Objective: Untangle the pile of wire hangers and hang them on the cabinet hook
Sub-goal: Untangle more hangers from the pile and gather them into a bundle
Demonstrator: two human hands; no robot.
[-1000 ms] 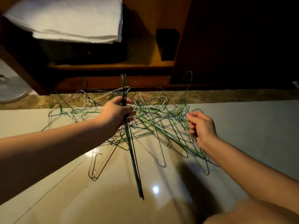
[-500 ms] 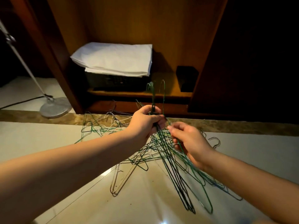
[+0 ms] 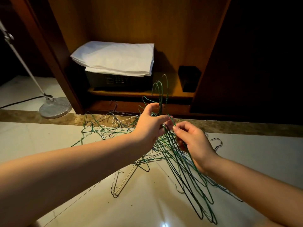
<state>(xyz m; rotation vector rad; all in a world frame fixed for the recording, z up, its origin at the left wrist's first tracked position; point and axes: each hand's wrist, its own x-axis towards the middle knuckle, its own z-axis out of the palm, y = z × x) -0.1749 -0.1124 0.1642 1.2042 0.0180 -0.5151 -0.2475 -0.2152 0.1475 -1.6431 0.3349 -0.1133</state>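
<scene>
A tangled pile of green, white and dark wire hangers [image 3: 113,128] lies on the pale tiled floor in front of an open wooden cabinet [image 3: 147,27]. My left hand [image 3: 150,124] grips a bunch of green hangers [image 3: 188,174] by their twisted necks, hooks up, bodies hanging down toward me. My right hand [image 3: 191,141] is just right of it and pinches one green wire of that bunch between thumb and forefinger. No cabinet hook is in view.
On the cabinet's low shelf sits a dark safe [image 3: 118,81] with a folded white cloth [image 3: 114,58] on top, and a small black box [image 3: 188,77] to its right. A floor lamp's round base [image 3: 55,108] and pole stand at the left. A dark cabinet door [image 3: 255,59] fills the right.
The view has tilted up toward the cabinet. My left hand has lifted the bunch higher, and my right hand has come in from the pile's right side to pinch a wire beside it.
</scene>
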